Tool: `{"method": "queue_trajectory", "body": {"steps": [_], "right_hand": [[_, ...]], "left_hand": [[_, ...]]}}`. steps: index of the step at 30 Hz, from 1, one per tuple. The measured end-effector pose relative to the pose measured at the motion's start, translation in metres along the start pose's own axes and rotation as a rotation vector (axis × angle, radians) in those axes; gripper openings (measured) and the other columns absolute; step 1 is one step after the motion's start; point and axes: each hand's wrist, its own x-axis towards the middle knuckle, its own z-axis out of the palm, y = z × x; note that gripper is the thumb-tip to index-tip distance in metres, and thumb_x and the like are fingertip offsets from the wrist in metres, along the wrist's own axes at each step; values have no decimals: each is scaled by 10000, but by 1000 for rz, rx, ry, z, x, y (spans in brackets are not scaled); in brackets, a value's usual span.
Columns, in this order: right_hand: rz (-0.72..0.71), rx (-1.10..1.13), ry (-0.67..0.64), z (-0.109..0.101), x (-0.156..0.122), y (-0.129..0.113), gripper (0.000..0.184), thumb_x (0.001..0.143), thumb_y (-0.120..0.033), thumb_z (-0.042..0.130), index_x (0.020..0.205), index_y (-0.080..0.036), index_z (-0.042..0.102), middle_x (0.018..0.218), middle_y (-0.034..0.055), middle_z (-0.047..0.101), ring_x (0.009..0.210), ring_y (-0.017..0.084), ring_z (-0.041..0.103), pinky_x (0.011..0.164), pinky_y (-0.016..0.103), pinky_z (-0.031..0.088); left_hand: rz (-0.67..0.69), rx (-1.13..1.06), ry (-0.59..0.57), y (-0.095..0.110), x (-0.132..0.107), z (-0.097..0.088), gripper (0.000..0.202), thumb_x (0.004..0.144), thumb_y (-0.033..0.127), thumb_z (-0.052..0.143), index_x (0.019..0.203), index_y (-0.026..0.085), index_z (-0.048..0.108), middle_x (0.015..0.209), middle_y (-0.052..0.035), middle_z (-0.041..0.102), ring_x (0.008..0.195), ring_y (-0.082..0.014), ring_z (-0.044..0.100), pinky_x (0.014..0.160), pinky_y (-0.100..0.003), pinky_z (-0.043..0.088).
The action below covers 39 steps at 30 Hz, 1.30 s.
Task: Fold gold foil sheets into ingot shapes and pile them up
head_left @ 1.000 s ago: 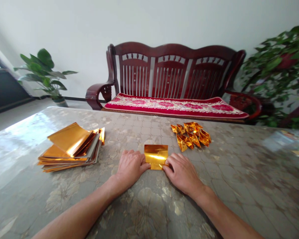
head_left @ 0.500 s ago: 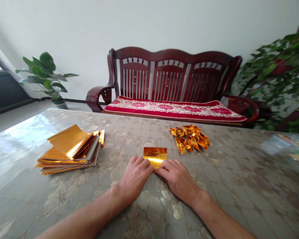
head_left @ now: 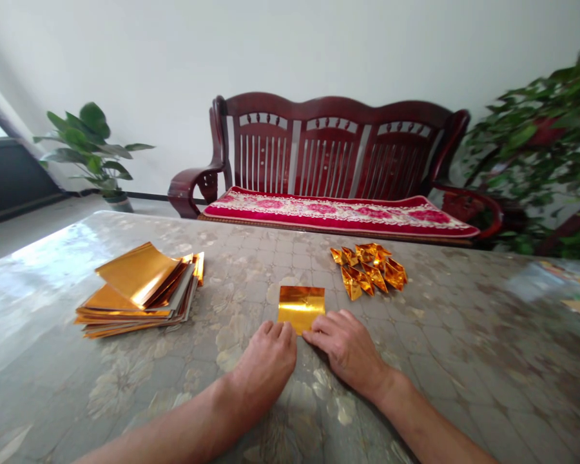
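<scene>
A folded gold foil sheet (head_left: 301, 305) lies flat on the patterned table (head_left: 464, 361) just ahead of my hands. My left hand (head_left: 267, 362) rests knuckles-up with fingertips pressing the sheet's near edge. My right hand (head_left: 347, 348) lies beside it, fingers curled and pinching the sheet's near right corner. A stack of flat gold sheets (head_left: 138, 289) sits to the left, its top sheet curling up. A small heap of several folded gold pieces (head_left: 371, 268) lies to the back right.
A dark wooden bench with a red cushion (head_left: 338, 212) stands behind the table. Potted plants stand at the far left (head_left: 89, 145) and right (head_left: 541, 154). Some blurred papers (head_left: 553, 274) lie at the table's right edge.
Both hands have slid back toward me along the gold sheet, from its sides to its near edge. The sheet looks slightly shorter front to back.
</scene>
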Motion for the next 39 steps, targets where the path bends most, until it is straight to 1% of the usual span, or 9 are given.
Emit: {"method": "queue_trajectory", "body": {"steps": [4, 9, 16, 25, 30, 33, 35, 37, 39], "right_hand": [[-2, 36, 41, 1, -7, 6, 254, 998, -179, 466, 938, -230, 707, 787, 16, 634, 766, 184, 475, 711, 338, 283], [0, 58, 88, 0, -15, 14, 283, 996, -166, 453, 895, -234, 709, 783, 14, 651, 759, 180, 475, 717, 338, 285], [22, 47, 137, -2, -18, 18, 291, 981, -167, 488, 796, -233, 704, 722, 6, 643, 728, 170, 469, 704, 337, 273], [46, 26, 170, -4, -19, 22, 313, 931, -102, 484, 702, -217, 664, 660, 10, 596, 693, 167, 438, 682, 330, 263], [74, 10, 175, -2, -18, 20, 280, 872, -61, 491, 664, -200, 617, 653, 13, 574, 679, 167, 434, 669, 329, 264], [151, 46, 165, 0, -17, 19, 217, 773, -15, 503, 683, -186, 600, 698, 18, 590, 710, 165, 475, 694, 322, 291], [201, 61, 143, -1, -16, 18, 190, 741, -14, 517, 708, -183, 595, 739, 22, 604, 750, 171, 499, 721, 321, 307], [227, 55, 111, -2, -14, 17, 153, 782, -52, 538, 750, -187, 602, 785, 27, 616, 792, 182, 510, 749, 326, 317], [235, 38, 81, -4, -13, 15, 103, 846, -126, 563, 785, -193, 612, 821, 31, 624, 822, 192, 514, 768, 329, 324]], "left_hand": [[-16, 61, -21, 2, -4, -4, 130, 862, 77, 568, 938, 122, 663, 944, -105, 649, 873, -242, 603, 743, -351, 479], [-51, 123, -66, 6, -6, -10, 160, 852, 58, 564, 944, 112, 684, 927, -118, 661, 842, -246, 613, 696, -347, 475], [-71, 153, -77, 5, -9, -10, 168, 840, 44, 561, 926, 108, 690, 869, -117, 659, 818, -247, 612, 680, -348, 461], [-76, 136, -51, 5, -12, -9, 165, 846, 43, 550, 932, 106, 676, 870, -116, 656, 822, -253, 607, 692, -359, 462], [-88, 26, -71, -5, -9, -14, 120, 872, 72, 574, 918, 127, 671, 885, -93, 670, 816, -254, 630, 697, -367, 474], [-101, -35, -52, -14, -6, -16, 92, 889, 89, 585, 903, 143, 657, 888, -71, 675, 822, -252, 642, 735, -377, 480], [-99, -50, -18, -19, -3, -14, 105, 920, 109, 557, 894, 151, 650, 884, -64, 676, 824, -249, 646, 745, -378, 480], [-102, -67, 19, -22, 1, -10, 118, 950, 160, 541, 898, 161, 647, 885, -58, 677, 836, -248, 648, 750, -376, 479], [-106, -88, 43, -24, 5, -7, 95, 948, 223, 576, 905, 170, 642, 887, -51, 678, 849, -246, 649, 757, -368, 479]]}}
